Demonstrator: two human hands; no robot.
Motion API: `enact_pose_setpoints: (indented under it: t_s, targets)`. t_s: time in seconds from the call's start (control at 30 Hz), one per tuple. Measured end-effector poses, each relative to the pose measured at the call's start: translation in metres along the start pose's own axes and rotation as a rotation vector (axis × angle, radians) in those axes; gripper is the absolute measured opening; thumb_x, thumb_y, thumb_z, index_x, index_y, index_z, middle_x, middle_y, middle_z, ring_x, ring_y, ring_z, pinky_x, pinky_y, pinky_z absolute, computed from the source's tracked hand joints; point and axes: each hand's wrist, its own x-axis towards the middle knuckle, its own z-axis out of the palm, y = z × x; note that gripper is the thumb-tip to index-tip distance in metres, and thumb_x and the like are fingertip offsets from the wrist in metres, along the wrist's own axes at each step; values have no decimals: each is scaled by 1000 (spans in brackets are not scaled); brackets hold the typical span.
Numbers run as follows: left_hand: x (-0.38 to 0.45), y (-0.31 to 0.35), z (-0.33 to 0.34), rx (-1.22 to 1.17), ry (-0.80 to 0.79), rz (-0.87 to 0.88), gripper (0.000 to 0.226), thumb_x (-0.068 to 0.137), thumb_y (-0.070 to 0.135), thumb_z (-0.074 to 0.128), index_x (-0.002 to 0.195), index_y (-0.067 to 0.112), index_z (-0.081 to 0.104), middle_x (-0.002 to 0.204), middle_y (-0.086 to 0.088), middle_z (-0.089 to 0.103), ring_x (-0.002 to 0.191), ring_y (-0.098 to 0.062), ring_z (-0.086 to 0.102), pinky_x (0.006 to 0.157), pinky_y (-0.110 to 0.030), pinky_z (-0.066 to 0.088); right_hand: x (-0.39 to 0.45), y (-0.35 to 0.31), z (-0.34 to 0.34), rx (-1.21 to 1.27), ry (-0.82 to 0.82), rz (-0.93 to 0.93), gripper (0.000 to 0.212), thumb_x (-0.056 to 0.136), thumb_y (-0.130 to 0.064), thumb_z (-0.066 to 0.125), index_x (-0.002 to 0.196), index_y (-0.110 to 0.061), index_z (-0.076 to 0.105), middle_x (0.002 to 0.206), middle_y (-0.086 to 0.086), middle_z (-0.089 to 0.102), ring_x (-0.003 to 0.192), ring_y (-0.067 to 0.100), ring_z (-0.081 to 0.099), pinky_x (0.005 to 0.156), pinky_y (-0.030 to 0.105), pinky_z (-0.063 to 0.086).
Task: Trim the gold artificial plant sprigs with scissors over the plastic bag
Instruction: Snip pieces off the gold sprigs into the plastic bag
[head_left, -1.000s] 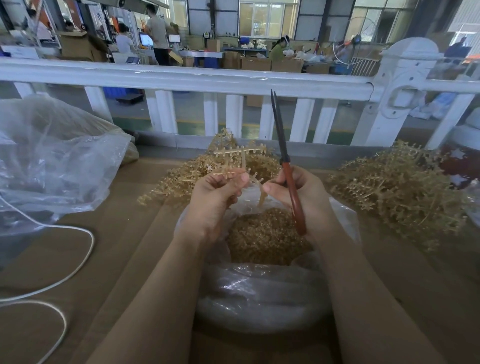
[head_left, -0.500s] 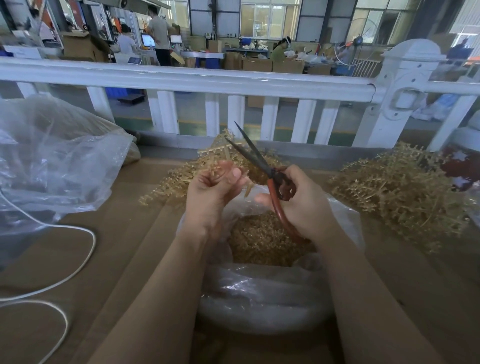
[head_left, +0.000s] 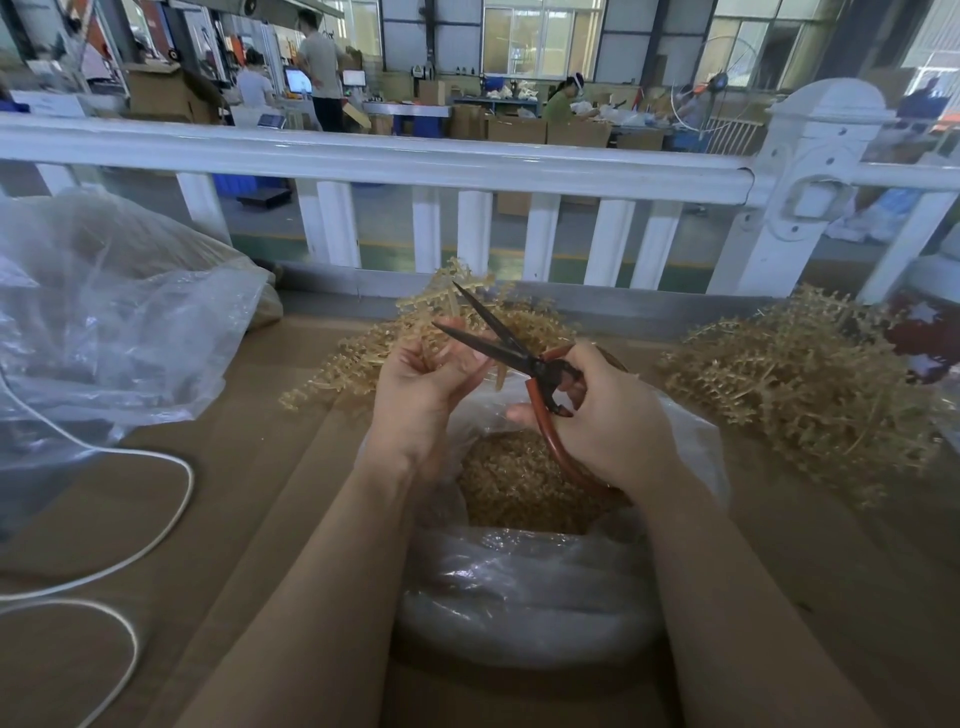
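Gold plastic, a branching artificial sprig (head_left: 447, 312) stood pinched in the curled fingers of the left hand (head_left: 418, 392), held up above the open mouth of the clear plastic bag (head_left: 519, 587) that sat on the brown cardboard-covered table (head_left: 270, 467) in front of the person. The bag held a heap of small gold trimmings (head_left: 514, 483). The right hand (head_left: 605, 415) gripped the red-brown handles of a pair of dark-bladed scissors (head_left: 506, 345), its fingers curled through and around them. The blades were parted and pointed up and to the left, with the lower blade reaching the left hand's fingertips beside the sprig's stem.

Just behind the hands lay a loose pile of gold sprigs (head_left: 358, 358), and a larger, bushier pile of gold sprigs (head_left: 789, 384) rested to the right on the table. A big crumpled transparent plastic sheet (head_left: 104, 322) covered the left side, with a white cable (head_left: 171, 514) looping below it. A white railing fence (head_left: 395, 161) ran across behind the table.
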Motion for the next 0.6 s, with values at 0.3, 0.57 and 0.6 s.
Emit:
enact_pose_setpoints:
  t_s: [0.3,0.57,0.6]
  targets:
    - [0,-1,-2,18,-45,65,11,86,-12,60,88,-2,61,76,-7,70,75,-15,71,68,-24,56,-1,2,0,-52,26,-20,58,65,-86,58,97,-39,48,87,-23,61,77,0,59,61,20,49]
    - [-3,1,1,-38,-85,104,10,75,-4,67,78,6,71,76,-5,75,73,-14,72,65,-23,57,-2,1,-3,-133,116,-50,60,66,-90,51,85,-33,48,66,-18,52,58,1,54,48,19,39]
    - [-4,1,2,-50,-86,101,11,75,-4,67,77,6,71,74,-4,74,71,-14,72,64,-22,57,-2,2,-2,-135,120,-48,58,66,-88,54,83,-33,48,64,-18,50,55,0,51,47,19,37]
